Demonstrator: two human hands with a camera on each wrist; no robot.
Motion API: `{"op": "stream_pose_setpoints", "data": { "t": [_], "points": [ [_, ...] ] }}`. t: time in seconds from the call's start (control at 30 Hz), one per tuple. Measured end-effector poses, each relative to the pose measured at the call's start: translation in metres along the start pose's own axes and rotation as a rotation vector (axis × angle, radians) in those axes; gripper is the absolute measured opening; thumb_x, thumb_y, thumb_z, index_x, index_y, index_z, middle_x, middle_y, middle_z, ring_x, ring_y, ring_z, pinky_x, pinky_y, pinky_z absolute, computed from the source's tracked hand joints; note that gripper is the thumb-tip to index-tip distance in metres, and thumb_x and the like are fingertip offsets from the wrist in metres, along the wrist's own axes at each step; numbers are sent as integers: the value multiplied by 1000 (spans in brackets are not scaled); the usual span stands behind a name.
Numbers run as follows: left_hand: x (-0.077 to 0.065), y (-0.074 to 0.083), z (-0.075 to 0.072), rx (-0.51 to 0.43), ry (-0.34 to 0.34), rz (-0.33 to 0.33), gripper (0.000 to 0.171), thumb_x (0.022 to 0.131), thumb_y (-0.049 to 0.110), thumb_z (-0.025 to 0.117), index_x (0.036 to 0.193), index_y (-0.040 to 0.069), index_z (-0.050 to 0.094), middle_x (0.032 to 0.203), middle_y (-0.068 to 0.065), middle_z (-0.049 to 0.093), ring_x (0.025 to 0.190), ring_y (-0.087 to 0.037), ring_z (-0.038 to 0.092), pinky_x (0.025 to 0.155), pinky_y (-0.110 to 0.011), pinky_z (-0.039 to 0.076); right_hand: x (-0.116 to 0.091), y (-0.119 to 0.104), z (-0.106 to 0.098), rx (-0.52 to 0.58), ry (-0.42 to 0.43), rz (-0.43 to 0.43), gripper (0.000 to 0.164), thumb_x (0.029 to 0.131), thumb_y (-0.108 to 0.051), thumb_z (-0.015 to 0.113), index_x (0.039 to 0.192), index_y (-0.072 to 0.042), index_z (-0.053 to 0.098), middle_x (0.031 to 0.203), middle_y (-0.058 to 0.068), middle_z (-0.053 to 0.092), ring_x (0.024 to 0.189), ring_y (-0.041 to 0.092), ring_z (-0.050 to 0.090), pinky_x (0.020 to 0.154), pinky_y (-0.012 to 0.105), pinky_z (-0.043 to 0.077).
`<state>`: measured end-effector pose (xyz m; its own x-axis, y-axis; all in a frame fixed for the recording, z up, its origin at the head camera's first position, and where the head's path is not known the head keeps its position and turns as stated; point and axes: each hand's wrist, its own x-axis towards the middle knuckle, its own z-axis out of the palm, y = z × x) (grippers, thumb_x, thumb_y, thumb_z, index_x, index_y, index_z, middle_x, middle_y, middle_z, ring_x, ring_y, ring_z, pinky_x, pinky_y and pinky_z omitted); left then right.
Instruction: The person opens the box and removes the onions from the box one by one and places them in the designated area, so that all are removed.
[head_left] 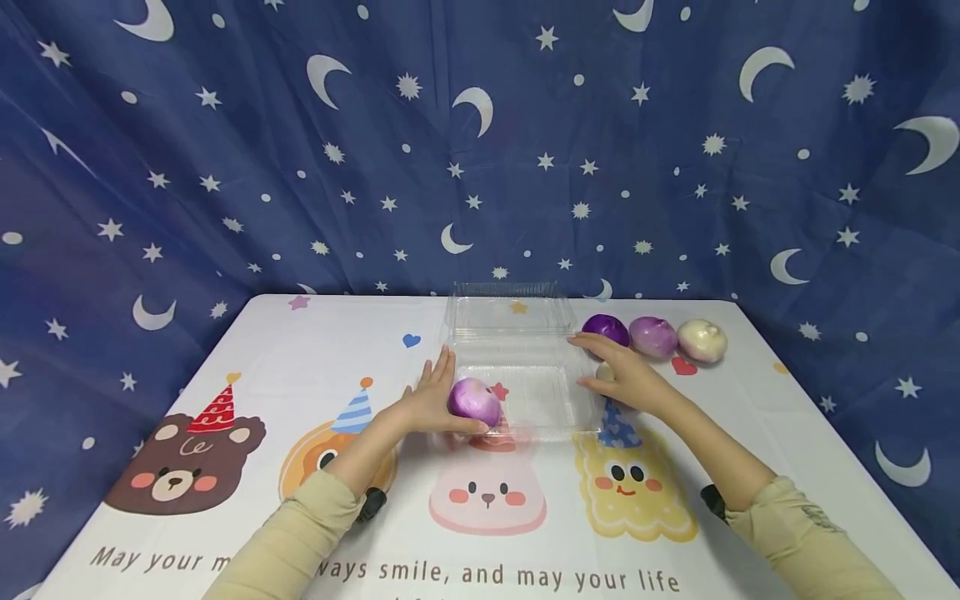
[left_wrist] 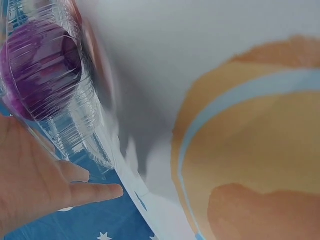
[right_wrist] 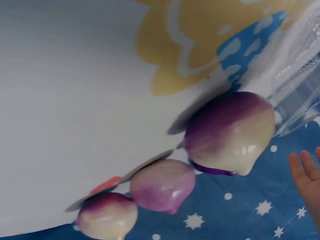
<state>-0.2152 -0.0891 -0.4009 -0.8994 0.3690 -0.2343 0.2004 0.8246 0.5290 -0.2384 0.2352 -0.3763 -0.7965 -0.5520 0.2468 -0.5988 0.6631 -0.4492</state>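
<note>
A clear plastic clamshell box [head_left: 525, 400] lies unfolded, its lid [head_left: 510, 315] tipped toward the back. One purple onion [head_left: 475, 401] sits in the left end of its base; the left wrist view shows this onion [left_wrist: 40, 70] through the ribbed wall. Alongside that end is my left hand [head_left: 435, 403], fingers straight and spread, thumb across the front corner. At the right end of the box, my right hand [head_left: 626, 375] has its fingers loosely extended by the rim. A purple-and-white onion [right_wrist: 230, 130] stands close to it, mostly hidden behind the hand in the head view.
Behind the right hand, a dark purple onion [head_left: 606, 330], a pink-purple onion [head_left: 653, 337] and a whitish onion [head_left: 702, 341] form a row. The white cloth [head_left: 360, 333] has cartoon prints. A blue star-patterned curtain [head_left: 525, 233] hangs along the table's back edge.
</note>
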Motion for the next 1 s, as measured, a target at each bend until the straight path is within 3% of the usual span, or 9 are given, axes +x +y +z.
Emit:
{"op": "stream_pose_setpoints", "data": {
  "t": [0.5, 0.7, 1.0],
  "points": [
    [-3, 0, 1, -1, -14, -9, 130, 67, 64, 72, 151, 5, -8, 158, -9, -18, 145, -37, -10, 109, -68, 8, 21, -21, 12, 7, -76, -65, 61, 83, -21, 72, 138, -8, 47, 145, 17, 42, 137, 36, 35, 107, 54, 35],
    [-3, 1, -1, -10, -17, -10, 130, 68, 63, 73, 150, 5, -9, 158, -10, -18, 145, -38, -10, 109, -69, 8, 33, -27, 18, 18, -172, -105, 66, 82, -22, 74, 140, -11, 44, 147, 17, 38, 136, 37, 35, 106, 54, 36],
    [-1, 1, -2, -8, -26, -15, 128, 69, 63, 72, 150, 5, -9, 157, -10, -18, 145, -37, -11, 110, -69, 7, 49, -32, 31, 65, -308, -171, 68, 82, -25, 73, 141, -7, 42, 147, 21, 37, 135, 39, 36, 108, 53, 34]
  ]
}}
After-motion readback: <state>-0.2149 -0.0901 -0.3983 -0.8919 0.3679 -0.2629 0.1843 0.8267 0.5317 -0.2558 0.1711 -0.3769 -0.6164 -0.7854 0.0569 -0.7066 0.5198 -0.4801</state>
